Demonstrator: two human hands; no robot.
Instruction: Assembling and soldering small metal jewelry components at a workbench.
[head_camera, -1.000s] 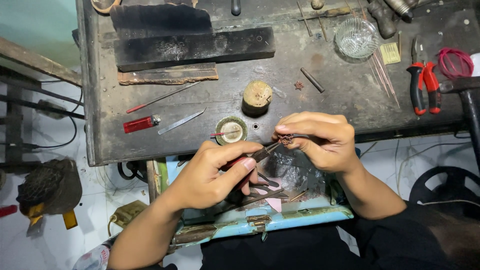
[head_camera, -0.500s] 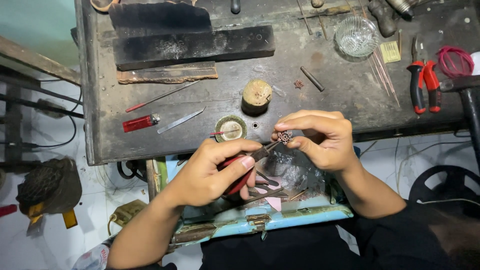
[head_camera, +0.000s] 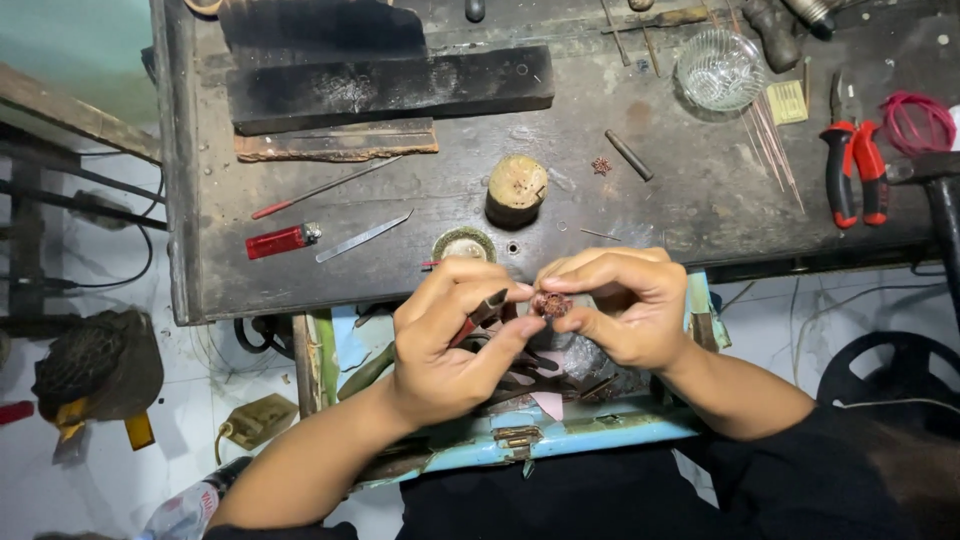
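Observation:
In the head view my right hand pinches a small round coppery filigree piece between thumb and fingertips, just below the front edge of the dark workbench. My left hand grips red-handled pliers, whose jaws point at the piece. The fingers of both hands meet around it. Both hands hover over an open light-blue drawer with scrap in it.
On the bench: a wooden stump, a small round tin, a red lighter, a metal file, a glass bowl, red-handled pliers, a black block. A wheel stands at right.
Both hands have shifted slightly and drawn closer together. The coppery piece, hidden at first, now shows between the fingertips, with the pliers' jaws held close to it.

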